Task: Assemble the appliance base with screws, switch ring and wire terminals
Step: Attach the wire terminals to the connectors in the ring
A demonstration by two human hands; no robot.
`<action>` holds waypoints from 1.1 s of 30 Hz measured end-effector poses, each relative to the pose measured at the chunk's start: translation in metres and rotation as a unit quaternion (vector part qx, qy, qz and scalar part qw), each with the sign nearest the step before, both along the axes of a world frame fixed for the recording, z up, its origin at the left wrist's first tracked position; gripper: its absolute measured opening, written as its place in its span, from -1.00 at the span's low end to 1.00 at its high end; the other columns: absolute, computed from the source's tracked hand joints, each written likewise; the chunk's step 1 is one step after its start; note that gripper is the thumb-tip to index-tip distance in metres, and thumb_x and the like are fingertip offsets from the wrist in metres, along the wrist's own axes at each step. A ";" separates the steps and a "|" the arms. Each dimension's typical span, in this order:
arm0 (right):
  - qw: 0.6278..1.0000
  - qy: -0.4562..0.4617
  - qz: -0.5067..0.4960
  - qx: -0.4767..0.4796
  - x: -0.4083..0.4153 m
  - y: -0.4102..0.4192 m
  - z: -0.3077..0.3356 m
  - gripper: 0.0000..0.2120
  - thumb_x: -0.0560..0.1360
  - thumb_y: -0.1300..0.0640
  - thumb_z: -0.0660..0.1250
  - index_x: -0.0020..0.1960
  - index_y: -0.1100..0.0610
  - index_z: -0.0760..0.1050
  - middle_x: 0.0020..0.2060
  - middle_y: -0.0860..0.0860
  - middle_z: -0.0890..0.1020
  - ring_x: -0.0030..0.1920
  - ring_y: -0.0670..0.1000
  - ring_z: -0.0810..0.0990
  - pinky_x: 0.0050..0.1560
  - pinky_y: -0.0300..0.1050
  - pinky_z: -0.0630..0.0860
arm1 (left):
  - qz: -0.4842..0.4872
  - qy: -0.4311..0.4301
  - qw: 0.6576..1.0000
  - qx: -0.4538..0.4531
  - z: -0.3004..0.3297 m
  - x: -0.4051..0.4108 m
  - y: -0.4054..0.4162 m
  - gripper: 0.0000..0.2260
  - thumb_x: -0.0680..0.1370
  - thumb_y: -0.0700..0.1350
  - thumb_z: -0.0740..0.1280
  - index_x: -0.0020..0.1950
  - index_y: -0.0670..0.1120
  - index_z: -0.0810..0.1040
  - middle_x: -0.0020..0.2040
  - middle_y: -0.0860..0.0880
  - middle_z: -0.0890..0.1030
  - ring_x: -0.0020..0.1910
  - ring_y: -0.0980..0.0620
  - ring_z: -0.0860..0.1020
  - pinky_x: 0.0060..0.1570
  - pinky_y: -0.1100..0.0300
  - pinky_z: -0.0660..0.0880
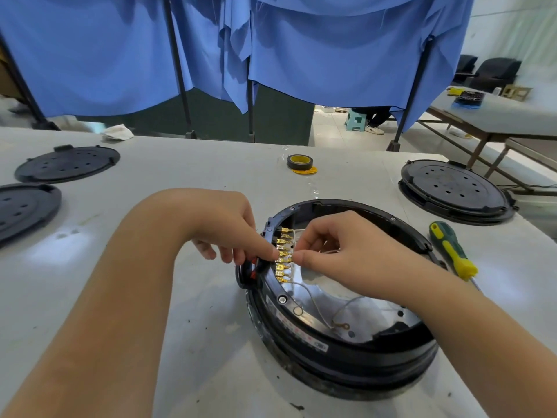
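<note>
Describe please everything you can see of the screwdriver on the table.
The screwdriver lies flat on the white table, to the right of the round black appliance base. Its handle looks like plastic, green with yellow grip parts. The handle end points away from the person; only a little of the metal shaft shows. Neither hand touches it.

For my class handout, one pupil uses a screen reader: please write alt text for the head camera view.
Two hands work at a row of gold wire terminals inside a round black appliance base on a white table: the right hand pinches a terminal while the left hand steadies the base's rim. A green-and-yellow screwdriver lies to the right, a tape roll behind.
</note>
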State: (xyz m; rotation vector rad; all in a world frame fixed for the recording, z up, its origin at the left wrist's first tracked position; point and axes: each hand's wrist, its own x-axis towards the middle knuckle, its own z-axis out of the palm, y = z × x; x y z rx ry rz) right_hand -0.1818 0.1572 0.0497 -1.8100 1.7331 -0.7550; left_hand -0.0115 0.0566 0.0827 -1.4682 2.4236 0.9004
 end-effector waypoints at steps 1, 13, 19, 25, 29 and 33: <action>1.000 -0.004 -0.002 0.002 0.001 0.000 -0.001 -0.92 0.46 0.04 0.41 -0.20 0.01 0.60 -0.33 -0.09 0.65 -0.40 -0.22 0.56 -0.31 -0.29 0.43 | -0.001 -0.007 1.000 0.011 0.001 0.000 0.000 -0.63 0.36 0.26 0.44 -0.40 -0.03 0.63 -0.41 0.08 0.65 -0.44 0.24 0.57 -0.42 0.30 0.47; 1.000 -0.009 -0.002 0.025 0.004 0.000 -0.006 -0.90 0.45 0.06 0.42 -0.24 0.00 0.58 -0.32 -0.04 0.67 -0.30 -0.10 0.60 -0.14 -0.08 0.57 | -0.001 -0.027 0.998 0.051 0.002 -0.002 0.001 -0.63 0.41 0.25 0.41 -0.31 -0.05 0.68 -0.35 0.05 0.68 -0.41 0.21 0.58 -0.44 0.33 0.45; 1.000 -0.005 0.006 0.026 0.003 -0.001 -0.007 -0.90 0.44 0.05 0.44 -0.24 0.00 0.59 -0.34 -0.07 0.66 -0.36 -0.20 0.56 -0.21 -0.16 0.54 | 0.000 -0.024 0.998 0.051 0.003 -0.002 0.002 -0.63 0.42 0.24 0.41 -0.32 -0.05 0.68 -0.36 0.05 0.68 -0.42 0.21 0.58 -0.45 0.34 0.45; 1.000 0.013 0.013 0.020 0.003 -0.001 -0.007 -0.92 0.42 0.06 0.47 -0.23 0.01 0.61 -0.35 -0.09 0.67 -0.37 -0.22 0.56 -0.22 -0.19 0.54 | -0.002 -0.022 0.999 0.050 0.004 -0.003 0.003 -0.64 0.44 0.22 0.41 -0.34 -0.06 0.66 -0.39 0.05 0.66 -0.43 0.20 0.58 -0.46 0.34 0.45; 0.999 0.022 0.019 0.021 0.004 -0.001 -0.008 -0.93 0.42 0.05 0.48 -0.23 -0.04 0.62 -0.39 -0.14 0.66 -0.41 -0.25 0.53 -0.29 -0.26 0.44 | 0.002 -0.023 0.998 0.053 0.004 -0.004 0.005 -0.65 0.45 0.19 0.41 -0.34 -0.06 0.65 -0.40 0.04 0.66 -0.42 0.18 0.58 -0.46 0.35 0.45; 0.999 0.024 0.016 0.014 0.005 -0.001 -0.008 -0.92 0.41 0.07 0.48 -0.25 -0.03 0.61 -0.36 -0.10 0.67 -0.40 -0.24 0.53 -0.24 -0.22 0.49 | 0.007 -0.023 0.998 0.053 0.004 -0.005 0.006 -0.65 0.46 0.18 0.41 -0.36 -0.05 0.64 -0.39 0.04 0.66 -0.43 0.17 0.58 -0.46 0.35 0.44</action>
